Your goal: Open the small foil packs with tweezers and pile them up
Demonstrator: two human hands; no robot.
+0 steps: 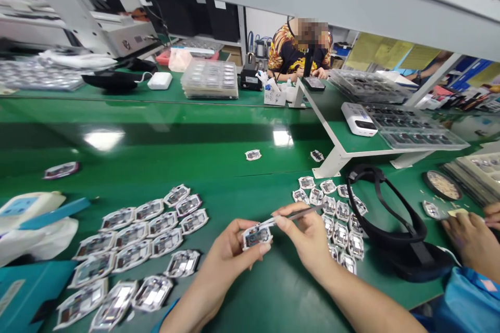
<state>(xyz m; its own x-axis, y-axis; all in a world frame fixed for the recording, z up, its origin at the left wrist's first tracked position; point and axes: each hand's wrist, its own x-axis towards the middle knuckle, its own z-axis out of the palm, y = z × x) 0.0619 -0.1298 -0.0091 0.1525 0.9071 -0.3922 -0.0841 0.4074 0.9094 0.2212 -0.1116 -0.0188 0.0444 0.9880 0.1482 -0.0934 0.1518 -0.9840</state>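
Observation:
My left hand (222,260) grips a small white-framed electronic unit (255,238), its inner parts facing up, between thumb and fingers. In my right hand (310,239) is a pair of metal tweezers (300,214), pinched between thumb and forefinger. Their tips meet the unit's upper edge; whether they grasp any tiny part there is too small to tell. Rows of similar units (133,256) lie on the green mat left of my hands. Another group of them (341,235) sits just past my right hand.
A black headset with a strap (406,239) lies on the right, beside a co-worker's hand (466,237). Near it stands a round dish (442,185). A raised shelf (346,140) bears trays and a white device (359,119). Across the bench sits another person (300,52).

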